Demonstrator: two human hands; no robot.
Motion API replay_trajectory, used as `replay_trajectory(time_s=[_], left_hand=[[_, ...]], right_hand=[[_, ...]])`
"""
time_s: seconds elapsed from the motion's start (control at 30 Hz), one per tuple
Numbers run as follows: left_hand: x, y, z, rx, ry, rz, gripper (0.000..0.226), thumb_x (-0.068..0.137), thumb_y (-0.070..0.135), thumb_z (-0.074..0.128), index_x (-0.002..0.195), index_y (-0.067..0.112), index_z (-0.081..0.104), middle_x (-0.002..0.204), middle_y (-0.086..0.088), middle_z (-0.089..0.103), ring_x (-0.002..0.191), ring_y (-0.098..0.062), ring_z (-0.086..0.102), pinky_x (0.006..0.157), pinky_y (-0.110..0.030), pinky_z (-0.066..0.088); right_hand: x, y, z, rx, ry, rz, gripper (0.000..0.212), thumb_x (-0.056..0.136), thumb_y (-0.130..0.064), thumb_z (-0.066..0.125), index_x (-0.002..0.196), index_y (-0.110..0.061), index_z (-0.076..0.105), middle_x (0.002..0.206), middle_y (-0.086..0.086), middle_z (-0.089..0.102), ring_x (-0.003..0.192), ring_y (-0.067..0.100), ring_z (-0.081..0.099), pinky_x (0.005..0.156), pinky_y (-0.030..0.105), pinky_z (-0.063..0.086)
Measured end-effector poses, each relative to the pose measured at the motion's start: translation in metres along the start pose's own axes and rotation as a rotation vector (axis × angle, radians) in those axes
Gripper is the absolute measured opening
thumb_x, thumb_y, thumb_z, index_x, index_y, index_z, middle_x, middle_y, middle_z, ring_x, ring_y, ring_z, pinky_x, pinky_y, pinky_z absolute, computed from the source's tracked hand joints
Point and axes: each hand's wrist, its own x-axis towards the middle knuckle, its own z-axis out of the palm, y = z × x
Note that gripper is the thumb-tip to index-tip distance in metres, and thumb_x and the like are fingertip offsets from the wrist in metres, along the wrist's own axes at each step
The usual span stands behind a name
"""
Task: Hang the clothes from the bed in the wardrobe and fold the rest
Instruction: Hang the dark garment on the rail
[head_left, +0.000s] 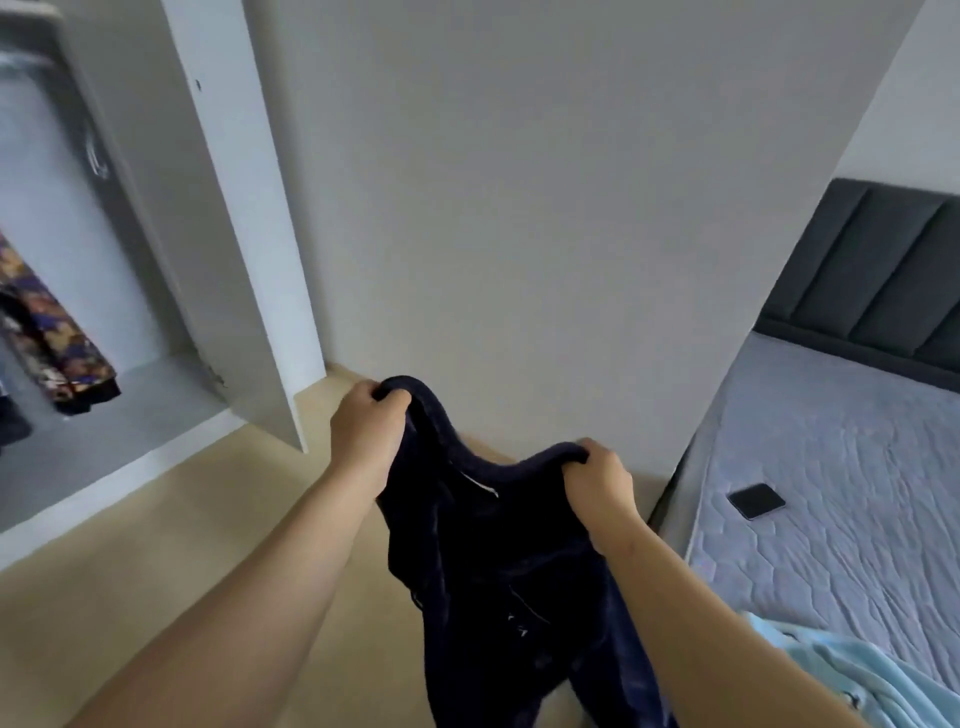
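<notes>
Between the white open wardrobe (130, 457) and the pale grey quilted bed (831, 441), a dark navy fabric garment (498, 571) hung in front of the person, held up above the beige floor (182, 545). The left hand (363, 431) gripped one bunched upper edge, fingers curled tight over the cloth, while the right hand (597, 483) clamped the other upper edge the same way. The two hands were a little apart, the left one higher in view. The cloth sagged between them and dropped out of the bottom of the view. Inside the wardrobe, at the far left, a patterned purple-and-orange garment (57, 332) hung with its hem near the wardrobe's base; the white wardrobe door (244, 234) stood swung out beside the plain pale wall (519, 208). On the bed lay a flat black rectangular phone (756, 501), and a crumpled light blue cloth (872, 675) sat at the near edge, well apart from the phone. A dark grey padded headboard (872, 280) rose behind the bed.
</notes>
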Motion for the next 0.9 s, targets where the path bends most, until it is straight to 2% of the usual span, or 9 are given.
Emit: replay_trajectory(time_s=[0.13,0.27,0.37,0.5,0.53,0.6,0.67,0.8,0.9], left_hand=[[0.038,-0.026,-0.061,0.100,0.059,-0.048,0.010,0.082,0.025,0.050,0.074,0.020,0.052,0.074,0.001,0.056,0.063,-0.014,0.051,0.051,-0.027,0.036],[0.070,-0.051,-0.131,0.149,0.160,-0.127,0.011,0.081,0.027,0.051,0.074,0.019,0.053,0.074,0.000,0.057,0.065,-0.016,0.053,0.053,-0.028,0.038],[0.088,-0.067,-0.178,0.186,0.273,-0.161,0.012,0.084,0.029,0.050,0.075,0.021,0.052,0.079,-0.001,0.057,0.068,-0.016,0.052,0.055,-0.029,0.039],[0.112,-0.086,-0.240,0.393,0.451,-0.245,0.020,0.083,0.036,0.051,0.094,0.023,0.061,0.101,-0.007,0.056,0.090,-0.029,0.056,0.081,-0.041,0.050],[0.117,-0.092,-0.253,0.398,0.481,-0.260,0.021,0.083,0.034,0.050,0.097,0.023,0.061,0.104,-0.010,0.056,0.092,-0.031,0.056,0.082,-0.041,0.050],[0.130,-0.104,-0.278,0.299,0.541,-0.270,0.017,0.086,0.027,0.048,0.097,0.019,0.059,0.109,-0.017,0.054,0.087,-0.031,0.057,0.072,-0.034,0.048],[0.144,-0.112,-0.292,0.186,0.593,-0.289,0.016,0.089,0.022,0.045,0.099,0.019,0.057,0.112,-0.018,0.052,0.084,-0.028,0.056,0.067,-0.030,0.046],[0.198,-0.120,-0.310,-0.038,0.677,-0.341,0.027,0.091,0.019,0.040,0.115,0.022,0.053,0.115,-0.013,0.055,0.101,-0.031,0.055,0.092,-0.046,0.049],[0.246,-0.119,-0.319,-0.088,0.724,-0.366,0.026,0.093,0.018,0.038,0.116,0.024,0.050,0.115,-0.013,0.055,0.103,-0.033,0.054,0.090,-0.050,0.049]], right_hand=[[0.011,-0.052,0.061,0.107,-0.014,-0.032,0.031,0.082,-0.005,0.033,0.091,-0.024,0.056,0.078,-0.004,0.055,0.071,0.017,0.052,0.066,0.030,0.042],[0.022,-0.103,0.128,0.136,-0.080,-0.079,0.027,0.083,-0.004,0.034,0.090,-0.022,0.054,0.077,-0.002,0.055,0.068,0.015,0.051,0.054,0.026,0.037],[0.027,-0.136,0.172,0.175,-0.136,-0.124,0.025,0.084,-0.004,0.037,0.086,-0.022,0.054,0.075,-0.002,0.055,0.067,0.015,0.051,0.051,0.024,0.035],[0.035,-0.175,0.230,0.225,-0.239,-0.172,0.025,0.082,-0.005,0.040,0.081,-0.023,0.057,0.079,0.003,0.060,0.073,0.022,0.057,0.057,0.026,0.042],[0.038,-0.184,0.242,0.228,-0.266,-0.184,0.024,0.081,-0.005,0.041,0.079,-0.023,0.057,0.078,0.003,0.060,0.072,0.023,0.057,0.057,0.026,0.043],[0.046,-0.205,0.276,0.214,-0.348,-0.217,0.024,0.082,-0.004,0.043,0.076,-0.023,0.056,0.074,0.003,0.059,0.066,0.021,0.056,0.053,0.024,0.040],[0.053,-0.223,0.301,0.186,-0.405,-0.257,0.021,0.083,-0.006,0.043,0.083,-0.020,0.058,0.074,0.003,0.059,0.066,0.021,0.056,0.054,0.026,0.041],[0.084,-0.263,0.357,0.149,-0.512,-0.329,0.022,0.083,-0.005,0.045,0.095,-0.015,0.062,0.082,0.007,0.063,0.080,0.028,0.060,0.069,0.033,0.048],[0.118,-0.294,0.389,0.136,-0.578,-0.367,0.020,0.085,-0.006,0.048,0.097,-0.017,0.061,0.084,0.004,0.063,0.079,0.023,0.060,0.066,0.028,0.047]])
